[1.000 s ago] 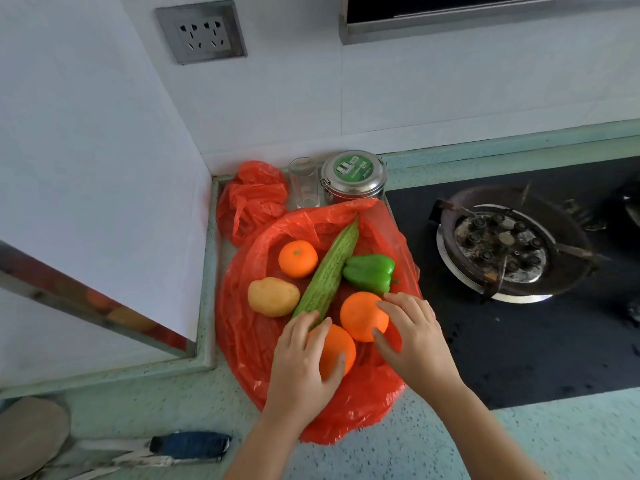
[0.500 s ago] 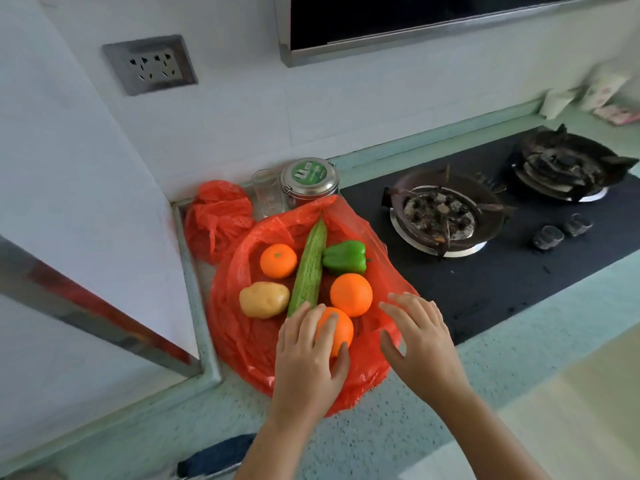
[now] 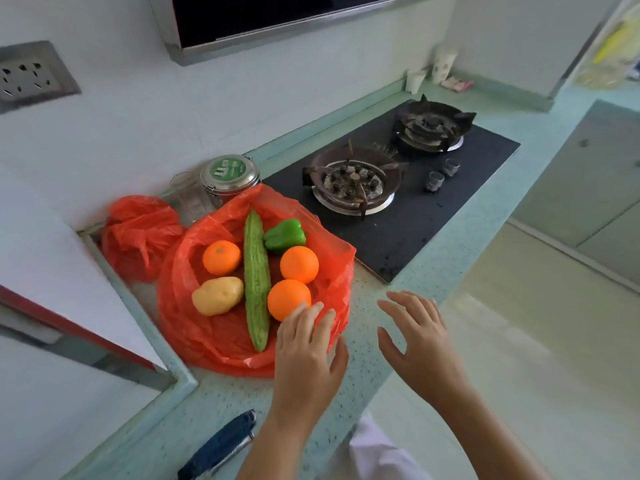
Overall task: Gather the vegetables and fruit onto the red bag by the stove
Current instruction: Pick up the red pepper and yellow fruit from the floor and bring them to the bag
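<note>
While both hands hover near the counter [image 3: 221, 396] edge, all produce lies on the red bag [image 3: 207, 337], at 8 o'clock of the stove [image 3: 398, 230]. Bitter gourd [image 3: 257, 278] runs 12-to-6 through the bag's middle; green pepper [image 3: 284, 235] at 1, right orange [image 3: 299, 264] at 3, near orange [image 3: 286, 297] at 5, left orange [image 3: 221, 257] at 11, potato [image 3: 217, 295] at 8. Left hand [image 3: 308, 351]: fingers straight, loose, tips at the near orange, contact unclear, gripping nothing. Right hand [image 3: 419, 344]: fingers spread, empty, at 4 o'clock of the bag.
</note>
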`<state>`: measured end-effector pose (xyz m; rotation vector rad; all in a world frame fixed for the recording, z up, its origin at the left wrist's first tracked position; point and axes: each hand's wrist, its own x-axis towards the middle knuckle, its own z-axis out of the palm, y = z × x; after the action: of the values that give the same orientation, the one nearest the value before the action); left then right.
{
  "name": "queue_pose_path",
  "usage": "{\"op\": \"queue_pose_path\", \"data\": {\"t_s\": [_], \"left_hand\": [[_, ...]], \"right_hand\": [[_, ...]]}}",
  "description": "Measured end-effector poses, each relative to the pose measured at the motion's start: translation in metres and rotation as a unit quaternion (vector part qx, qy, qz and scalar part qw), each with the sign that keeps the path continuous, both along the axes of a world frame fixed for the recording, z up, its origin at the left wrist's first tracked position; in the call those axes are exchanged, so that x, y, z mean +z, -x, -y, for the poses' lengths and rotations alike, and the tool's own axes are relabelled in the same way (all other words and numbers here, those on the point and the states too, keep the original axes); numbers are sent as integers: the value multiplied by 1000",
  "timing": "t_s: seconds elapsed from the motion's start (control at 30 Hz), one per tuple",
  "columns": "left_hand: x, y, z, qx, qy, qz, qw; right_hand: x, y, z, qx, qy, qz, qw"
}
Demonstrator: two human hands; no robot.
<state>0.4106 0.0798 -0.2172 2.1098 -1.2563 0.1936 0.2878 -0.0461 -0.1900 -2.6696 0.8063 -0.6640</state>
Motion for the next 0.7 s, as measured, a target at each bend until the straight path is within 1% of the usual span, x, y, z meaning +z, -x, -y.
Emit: {"op": "queue_pose_path", "data": {"t_s": [0.2,0.43,0.7], "left_hand": [[4,21,14,-71,9,-6,997],[16,49,35,-142,27,5,989],[24,106,56,-192,12,20,981]], "right_hand": [[7,38,-6,-74,7,19,997],[13,85,-9,-158,12,20,987],[22,146,-4,-205,28,27,978]]}}
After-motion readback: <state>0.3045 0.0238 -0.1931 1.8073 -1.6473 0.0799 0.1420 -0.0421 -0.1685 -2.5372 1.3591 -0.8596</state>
